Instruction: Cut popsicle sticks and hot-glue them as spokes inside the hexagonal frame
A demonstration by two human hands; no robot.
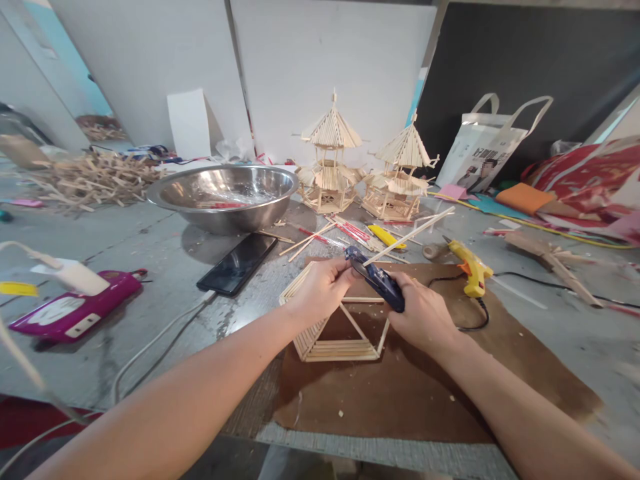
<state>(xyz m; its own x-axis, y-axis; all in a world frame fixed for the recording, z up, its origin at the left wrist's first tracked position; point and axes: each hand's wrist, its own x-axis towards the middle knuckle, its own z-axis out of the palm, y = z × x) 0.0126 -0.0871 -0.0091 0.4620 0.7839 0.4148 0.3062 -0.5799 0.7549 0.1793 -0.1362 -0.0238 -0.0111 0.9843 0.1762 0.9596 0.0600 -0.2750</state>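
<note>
My right hand (pixel 423 310) is closed round a dark blue hand tool (pixel 383 283) that looks like a pair of clippers. A thin wooden stick (pixel 410 237) slants up to the right from the tool's head. My left hand (pixel 325 287) pinches at the stick's lower end, beside that head; the exact grip is hidden by the fingers. Beneath both hands lies a flat frame of wooden sticks (pixel 345 350), with rows of sticks along its left and front sides. It rests on a brown board (pixel 400 400).
Two stick pagodas (pixel 333 133) stand behind, right of a steel bowl (pixel 225 190). A yellow glue gun (pixel 470 267) with its cord lies right. Loose sticks and a yellow cutter (pixel 386 237) lie ahead. Leftward are a phone (pixel 240 263), cables and a purple power strip (pixel 80 310).
</note>
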